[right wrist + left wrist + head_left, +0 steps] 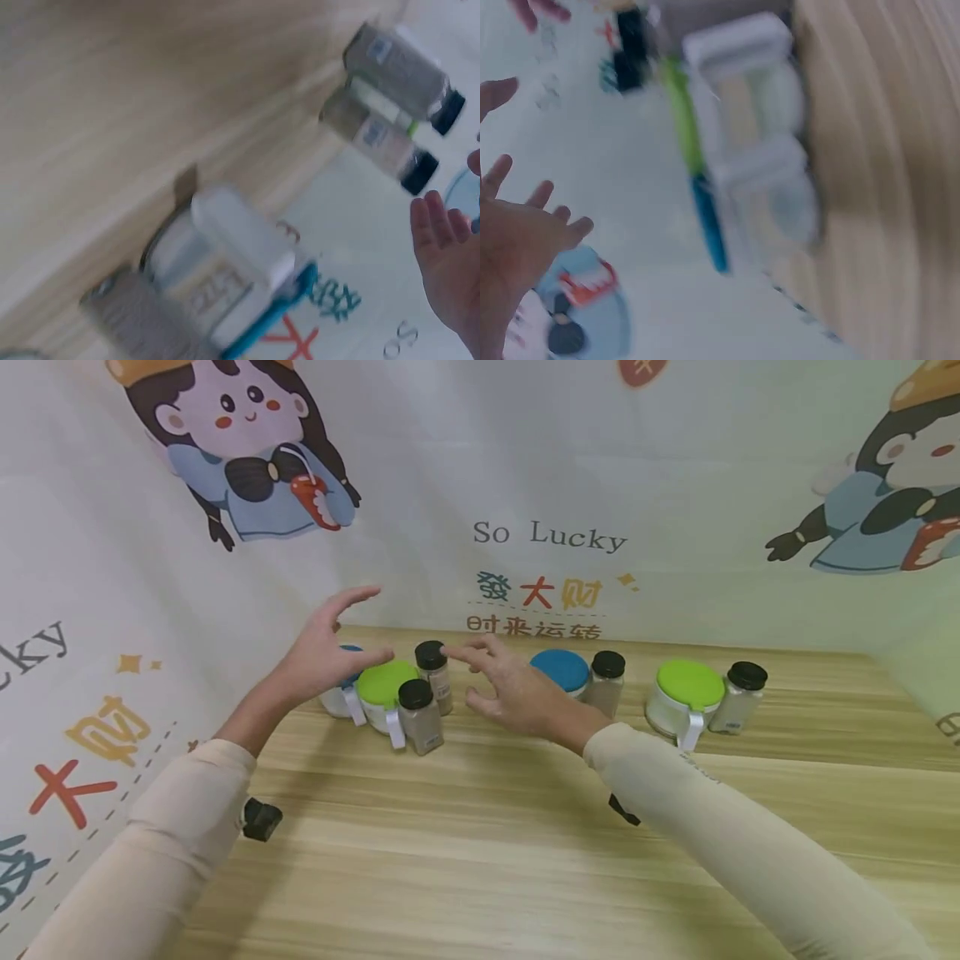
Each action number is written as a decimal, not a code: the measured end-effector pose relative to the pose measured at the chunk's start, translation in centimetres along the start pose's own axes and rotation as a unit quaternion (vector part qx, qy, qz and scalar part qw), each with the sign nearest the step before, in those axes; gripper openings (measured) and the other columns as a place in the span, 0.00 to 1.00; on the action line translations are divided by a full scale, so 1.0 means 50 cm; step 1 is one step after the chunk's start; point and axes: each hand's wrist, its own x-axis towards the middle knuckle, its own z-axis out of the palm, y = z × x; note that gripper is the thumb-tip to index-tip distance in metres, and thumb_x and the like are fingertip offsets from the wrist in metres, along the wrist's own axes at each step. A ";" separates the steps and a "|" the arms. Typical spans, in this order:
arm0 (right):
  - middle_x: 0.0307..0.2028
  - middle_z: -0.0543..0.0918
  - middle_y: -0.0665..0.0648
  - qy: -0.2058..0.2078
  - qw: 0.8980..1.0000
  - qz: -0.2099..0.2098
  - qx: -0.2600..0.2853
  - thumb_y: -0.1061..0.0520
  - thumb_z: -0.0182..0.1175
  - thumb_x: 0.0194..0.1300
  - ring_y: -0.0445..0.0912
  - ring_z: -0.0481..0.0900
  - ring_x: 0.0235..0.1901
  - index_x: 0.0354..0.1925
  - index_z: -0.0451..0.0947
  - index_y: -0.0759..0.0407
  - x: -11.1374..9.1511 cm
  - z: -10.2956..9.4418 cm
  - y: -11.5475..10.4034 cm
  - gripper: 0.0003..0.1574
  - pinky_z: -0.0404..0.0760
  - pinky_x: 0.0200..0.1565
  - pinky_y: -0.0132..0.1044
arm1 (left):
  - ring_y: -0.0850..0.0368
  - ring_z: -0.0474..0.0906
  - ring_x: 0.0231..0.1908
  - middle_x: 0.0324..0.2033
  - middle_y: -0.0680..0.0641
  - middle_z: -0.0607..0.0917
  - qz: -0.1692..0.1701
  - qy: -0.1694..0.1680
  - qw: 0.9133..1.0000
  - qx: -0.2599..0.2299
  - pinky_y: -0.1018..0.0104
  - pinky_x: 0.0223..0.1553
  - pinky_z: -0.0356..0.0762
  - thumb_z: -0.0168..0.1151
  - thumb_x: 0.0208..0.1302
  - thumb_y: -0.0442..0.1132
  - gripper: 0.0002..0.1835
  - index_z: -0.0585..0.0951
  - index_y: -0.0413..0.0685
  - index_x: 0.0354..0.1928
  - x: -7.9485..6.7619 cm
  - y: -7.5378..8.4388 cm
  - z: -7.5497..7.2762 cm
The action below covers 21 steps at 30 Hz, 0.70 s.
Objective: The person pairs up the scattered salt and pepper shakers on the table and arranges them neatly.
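In the head view my left hand (318, 647) hovers over a white jar with a green lid (386, 681), its thumb and fingers spread apart. A second jar with a blue lid (342, 702) stands partly hidden behind that hand. Two black-capped seasoning bottles, a front bottle (422, 727) and a back bottle (442, 689), stand beside the green-lidded jar. My right hand (517, 689) reaches leftward in the air, fingers loosely extended toward the back bottle's cap; whether they touch it I cannot tell. Both palms hold nothing. The wrist views are blurred.
Right of my right hand stand another blue-lidded jar (561, 670), partly covered by it, and a black-capped bottle (606, 689). Further right are a green-lidded jar (686, 685) and its neighbouring bottle (738, 706). A printed cloth (420, 485) hangs behind the wooden table (450, 860).
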 end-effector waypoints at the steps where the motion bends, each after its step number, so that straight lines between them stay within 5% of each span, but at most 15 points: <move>1: 0.68 0.63 0.55 -0.012 1.000 0.003 0.000 0.59 0.58 0.74 0.45 0.79 0.35 0.77 0.62 0.47 0.004 0.012 -0.002 0.37 0.77 0.26 0.34 | 0.43 0.49 0.75 0.76 0.42 0.58 -0.023 -0.009 1.000 0.012 0.33 0.69 0.49 0.74 0.61 0.39 0.46 0.61 0.49 0.78 -0.002 -0.022 -0.011; 5: 0.68 0.61 0.58 -0.045 0.999 0.000 0.000 0.61 0.58 0.74 0.42 0.71 0.26 0.77 0.61 0.47 0.025 0.057 -0.011 0.39 0.73 0.25 0.31 | 0.35 0.40 0.75 0.78 0.36 0.46 -0.100 -0.060 0.992 0.038 0.25 0.65 0.47 0.78 0.55 0.39 0.58 0.50 0.50 0.81 -0.022 -0.107 -0.038; 10: 0.68 0.62 0.59 -0.060 0.998 0.007 0.005 0.62 0.60 0.72 0.45 0.75 0.31 0.75 0.65 0.50 0.041 0.091 -0.018 0.37 0.75 0.29 0.30 | 0.28 0.40 0.73 0.76 0.30 0.43 -0.137 -0.119 0.983 0.032 0.23 0.64 0.48 0.82 0.50 0.40 0.64 0.47 0.50 0.82 -0.041 -0.175 -0.032; 16: 0.72 0.60 0.57 -0.041 0.999 0.011 -0.010 0.59 0.63 0.71 0.49 0.78 0.55 0.72 0.68 0.51 0.035 0.110 -0.014 0.33 0.79 0.48 0.34 | 0.23 0.49 0.68 0.70 0.24 0.50 -0.132 -0.109 0.983 0.064 0.25 0.63 0.54 0.82 0.49 0.38 0.54 0.60 0.44 0.76 -0.039 -0.204 -0.015; 21: 0.71 0.60 0.57 -0.014 1.000 -0.003 -0.002 0.54 0.68 0.69 0.50 0.74 0.61 0.69 0.68 0.51 0.032 0.128 -0.006 0.34 0.77 0.58 0.40 | 0.22 0.51 0.67 0.67 0.22 0.51 -0.157 -0.095 0.980 0.073 0.25 0.62 0.56 0.82 0.50 0.41 0.54 0.58 0.43 0.74 -0.045 -0.210 -0.005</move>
